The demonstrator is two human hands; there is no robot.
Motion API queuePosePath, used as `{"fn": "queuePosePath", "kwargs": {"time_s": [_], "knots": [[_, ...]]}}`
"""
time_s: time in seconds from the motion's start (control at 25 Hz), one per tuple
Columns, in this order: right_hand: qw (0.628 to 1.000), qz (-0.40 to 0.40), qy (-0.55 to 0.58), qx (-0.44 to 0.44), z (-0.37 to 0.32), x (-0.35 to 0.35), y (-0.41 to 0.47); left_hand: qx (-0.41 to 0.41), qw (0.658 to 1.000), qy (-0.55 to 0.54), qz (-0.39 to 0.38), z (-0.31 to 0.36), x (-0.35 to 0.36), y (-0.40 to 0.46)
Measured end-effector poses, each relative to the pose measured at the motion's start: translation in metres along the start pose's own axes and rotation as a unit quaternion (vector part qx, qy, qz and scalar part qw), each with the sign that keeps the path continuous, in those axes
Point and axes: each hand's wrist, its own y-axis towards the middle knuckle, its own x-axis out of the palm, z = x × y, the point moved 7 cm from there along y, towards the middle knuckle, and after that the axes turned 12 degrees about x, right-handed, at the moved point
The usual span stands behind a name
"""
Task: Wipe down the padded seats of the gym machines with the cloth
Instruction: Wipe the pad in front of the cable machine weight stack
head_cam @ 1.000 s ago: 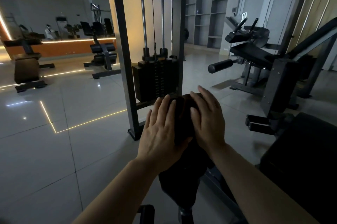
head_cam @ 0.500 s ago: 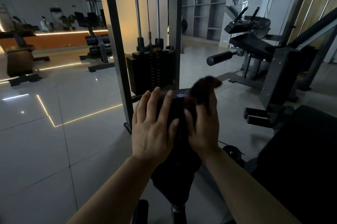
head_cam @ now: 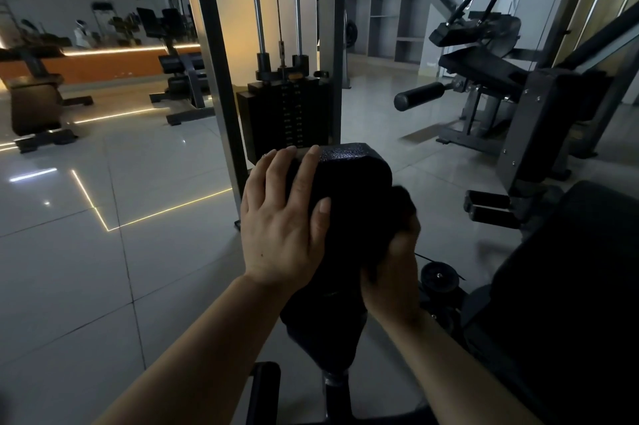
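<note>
A dim gym is seen. The seat pad is steadied by the flat left hand; the dark cloth is gripped by the right hand, mid-wipe. Next, the pad's right flank should be rubbed.

The left hand rests flat on the black padded seat while the right hand grips a dark cloth against its right side.
</note>
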Motion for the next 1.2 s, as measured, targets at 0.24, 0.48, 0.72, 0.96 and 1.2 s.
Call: {"fn": "queuePosePath", "kwargs": {"time_s": [0.24,0.48,0.72,0.96,1.2], "knots": [[0.998,0.049,0.03,-0.032,-0.041,-0.007,0.039,0.007,1.0,-0.006,0.004,0.0,-0.001,0.0],[0.996,0.061,-0.062,0.0,0.022,0.02,-0.049,0.014,1.0,-0.003,0.015,0.0,-0.001,0.0],[0.992,0.117,0.056,0.001,-0.026,0.001,0.02,0.016,0.999,0.004,0.029,0.001,0.0,0.001],[0.987,0.152,-0.054,-0.024,-0.021,0.011,0.004,0.024,0.999,0.004,0.036,0.002,0.0,0.0],[0.987,0.118,-0.112,0.013,0.021,0.028,-0.041,0.026,0.999,0.004,0.028,0.001,0.0,0.0]]}}
